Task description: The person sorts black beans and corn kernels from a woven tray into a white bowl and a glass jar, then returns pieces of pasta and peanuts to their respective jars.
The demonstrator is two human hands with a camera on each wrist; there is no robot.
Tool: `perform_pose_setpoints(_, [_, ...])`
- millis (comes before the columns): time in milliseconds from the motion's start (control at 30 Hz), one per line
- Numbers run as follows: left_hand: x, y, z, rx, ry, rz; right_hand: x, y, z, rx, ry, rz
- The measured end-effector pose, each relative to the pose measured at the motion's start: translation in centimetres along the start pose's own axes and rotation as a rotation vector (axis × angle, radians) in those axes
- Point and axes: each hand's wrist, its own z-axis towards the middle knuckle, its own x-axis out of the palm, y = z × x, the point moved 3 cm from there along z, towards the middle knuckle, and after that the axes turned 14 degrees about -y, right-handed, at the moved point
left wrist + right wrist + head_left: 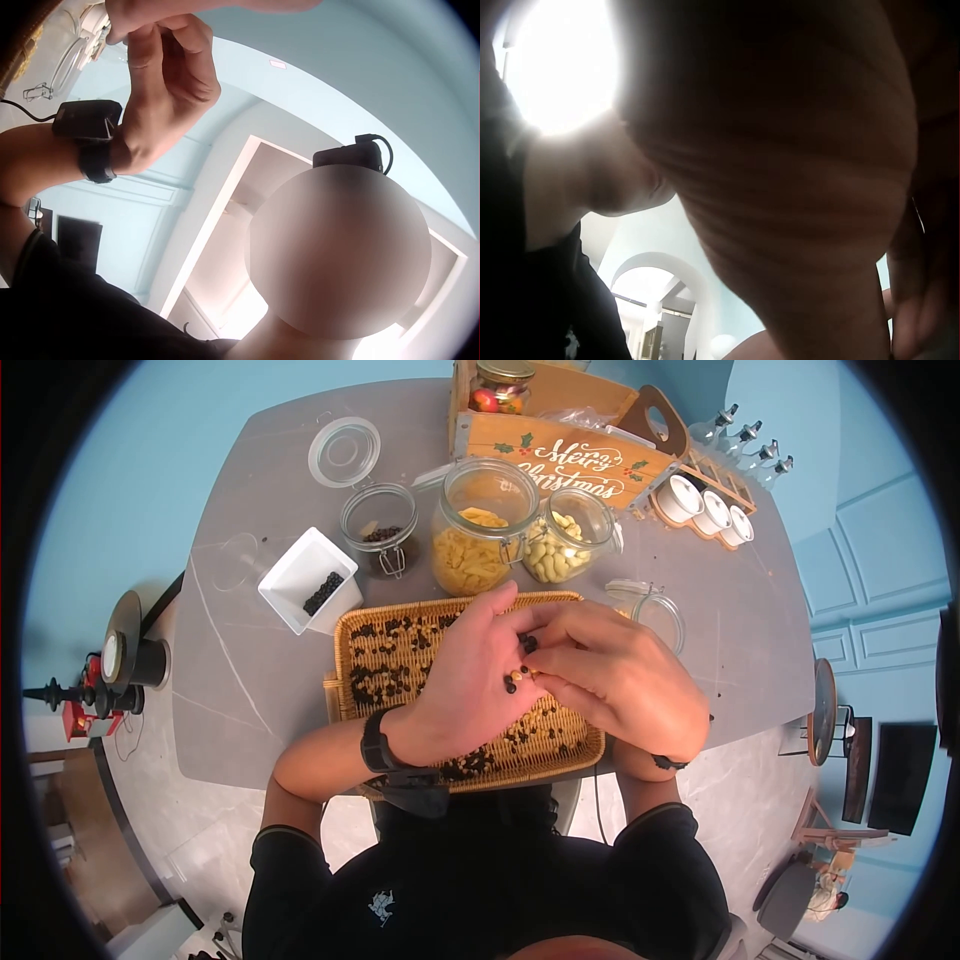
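Note:
My left hand [465,685] is held palm up over a wicker basket [590,748], its fingers partly hidden behind the other hand. Black beans [511,685] and a few yellow kernels [518,676] lie on that palm. The right hand [625,675] reaches across from the right, thumb and fingers pinched together at a small yellow piece among them. Beneath both hands, more black beans [375,685] and yellow bits are scattered over the woven bottom. In the left wrist view the right hand [169,82] shows from below with curled fingers; the right wrist view is mostly dark skin close up.
Behind the basket stand a white square bowl [340,600] holding black beans, a jar of dark beans [385,560], a pasta jar [470,560] and a jar of pale beans [545,565]. Further back are a wooden Christmas crate [560,450] and white pots [712,513].

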Motion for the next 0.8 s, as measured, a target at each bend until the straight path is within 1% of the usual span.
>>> perform_pose_setpoints(200, [-0.4, 0.2, 0.2, -0.052, 0.085, -0.124, 0.3, 0.8, 0.0, -0.003, -0.006, -0.13])
perform_pose_setpoints(300, [-0.3, 0.2, 0.1, -0.05, 0.074, -0.13, 0.6, 0.8, 0.3, -0.035, -0.017, -0.176])
perform_pose_setpoints(400, [-0.6, 0.3, 0.3, -0.077, 0.119, -0.144, 0.9, 1.0, 0.5, -0.068, -0.021, -0.242])
perform_pose_setpoints(500, [-0.5, 0.1, 0.3, -0.061, 0.132, -0.139, 1.0, 0.9, 0.6, -0.097, -0.031, -0.263])
perform_pose_setpoints(567, [-0.4, 0.1, 0.3, -0.067, 0.099, -0.144, 0.8, 0.7, 0.8, -0.126, -0.049, -0.244])
perform_pose_setpoints(667, [-0.2, -0.1, 0.1, -0.058, 0.072, -0.127, 0.2, 0.8, 0.9, -0.154, -0.151, -0.145])
perform_pose_setpoints(767, [0.0, -0.1, 0.3, -0.057, 0.105, -0.158, -1.4, 0.3, 1.0, -0.091, -0.254, -0.028])
perform_pose_setpoints(800, [0.1, -0.1, 0.3, -0.059, 0.125, -0.178, -1.8, 0.2, 0.9, -0.071, -0.291, -0.047])
